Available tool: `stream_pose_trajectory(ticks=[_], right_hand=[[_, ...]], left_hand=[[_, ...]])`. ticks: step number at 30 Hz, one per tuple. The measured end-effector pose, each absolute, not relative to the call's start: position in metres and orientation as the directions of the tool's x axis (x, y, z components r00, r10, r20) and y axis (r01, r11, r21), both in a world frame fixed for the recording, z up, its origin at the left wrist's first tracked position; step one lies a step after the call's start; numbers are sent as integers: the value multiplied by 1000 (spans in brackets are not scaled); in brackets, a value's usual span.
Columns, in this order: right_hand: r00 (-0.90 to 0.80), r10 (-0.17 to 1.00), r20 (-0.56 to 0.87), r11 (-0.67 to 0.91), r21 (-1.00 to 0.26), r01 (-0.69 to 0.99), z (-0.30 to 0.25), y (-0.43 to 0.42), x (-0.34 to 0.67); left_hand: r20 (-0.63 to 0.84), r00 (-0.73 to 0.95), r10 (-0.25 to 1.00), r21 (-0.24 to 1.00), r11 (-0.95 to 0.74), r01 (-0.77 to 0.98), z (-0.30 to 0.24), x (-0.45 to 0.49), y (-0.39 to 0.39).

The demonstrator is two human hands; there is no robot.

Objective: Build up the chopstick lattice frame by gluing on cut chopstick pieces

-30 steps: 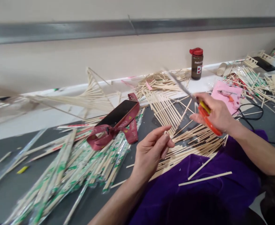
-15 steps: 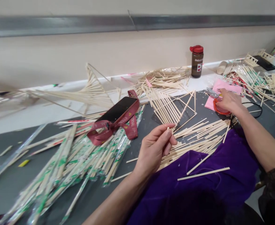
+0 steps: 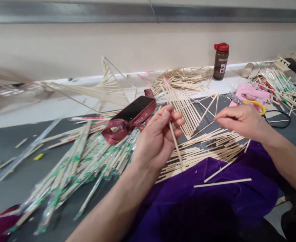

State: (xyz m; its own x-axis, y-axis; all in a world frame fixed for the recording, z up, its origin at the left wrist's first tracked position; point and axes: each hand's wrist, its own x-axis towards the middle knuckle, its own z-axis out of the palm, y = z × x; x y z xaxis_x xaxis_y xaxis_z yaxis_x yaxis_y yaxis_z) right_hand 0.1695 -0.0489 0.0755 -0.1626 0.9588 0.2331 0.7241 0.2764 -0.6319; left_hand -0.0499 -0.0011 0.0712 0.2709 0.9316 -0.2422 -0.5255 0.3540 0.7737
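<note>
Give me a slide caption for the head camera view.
Left hand gripping a thin stick, right hand near the scissors.

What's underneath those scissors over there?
Pink paper shows beneath the scissors. The right hand hides part of them, so what lies under that part can't be seen.

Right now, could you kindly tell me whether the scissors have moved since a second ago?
Yes: the scissors have moved right relative to the bottle, out of the right hand, to the pink paper.
</note>
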Motion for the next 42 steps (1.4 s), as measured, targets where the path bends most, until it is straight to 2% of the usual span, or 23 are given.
stream_pose_trajectory(ticks=[1,3,6,8,11,14,19,25,31,36,42], right_hand=[[-232,953,196,301,-707,640,75,-53,157],[-322,943,88,249,-828,503,69,-58,137],[-346,934,-90,28,-946,322,56,-58,117],[-347,924,-161,-94,-975,202,52,-57,109],[-341,924,-173,-150,-984,92,52,-55,100],[-328,936,-128,-119,-992,45,54,-55,95],[-258,966,-20,15,-991,130,59,-60,100],[-172,985,0,52,-953,297,58,-68,111],[-184,982,-42,16,-954,300,55,-79,123],[-106,986,128,160,-906,393,64,-80,129],[-188,971,149,210,-906,368,80,-69,121]], left_hand=[[-222,268,938,768,337,-544,78,-48,2],[-166,251,954,770,284,-571,89,-45,7],[-97,193,976,765,198,-613,97,-40,12],[-68,172,983,764,162,-624,98,-37,13],[-41,178,983,779,143,-610,97,-31,12],[-15,184,983,811,120,-573,94,-29,10],[36,164,986,864,51,-500,84,-34,11],[85,254,963,877,49,-478,67,-37,13],[87,247,965,905,27,-424,66,-34,6],[139,241,960,905,-25,-425,68,-30,-2],[191,242,951,902,-73,-425,73,-27,-12]])
